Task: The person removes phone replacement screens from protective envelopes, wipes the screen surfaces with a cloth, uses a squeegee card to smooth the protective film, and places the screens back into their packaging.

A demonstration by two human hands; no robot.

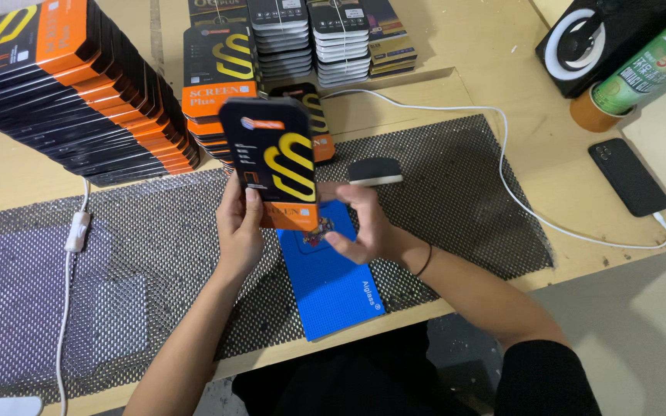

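Both hands hold one flat black-and-orange retail box (275, 158) upright above the table, its yellow curl design facing me. My left hand (238, 227) grips its lower left edge, thumb on the front. My right hand (364, 223) holds the box's lower right corner, fingers curled. Under the hands lies a blue rectangular mat (333, 281) on the black mesh mat (456, 200).
A leaning stack of the same boxes (79, 92) stands at the left, a shorter stack (217, 77) behind the held box. Grey packs (310, 38) sit at the back. A small dark pad (375, 171), white cable (502, 169), black phone (630, 177), green can (641, 65) lie right.
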